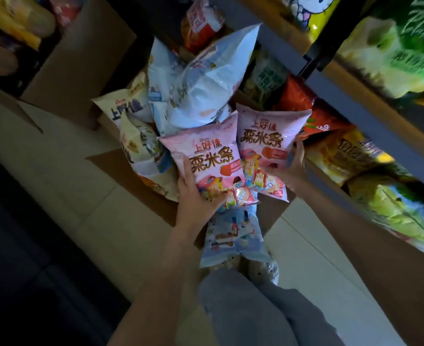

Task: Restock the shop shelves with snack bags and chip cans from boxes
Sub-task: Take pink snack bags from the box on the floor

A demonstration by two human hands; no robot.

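Pink snack bags (207, 156), two, left hand (197, 196) gripping one, right hand (293, 164) gripping other

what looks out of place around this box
A light blue snack bag lies apart from the pile, over the near edge of the cardboard box by the person's knees, as if it slid out. Nothing looks torn or spilled.

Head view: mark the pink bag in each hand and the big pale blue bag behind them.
left pink bag (207, 156), head view, front middle.
right pink bag (265, 138), head view, front middle.
pale blue bag (206, 88), head view, creased front.
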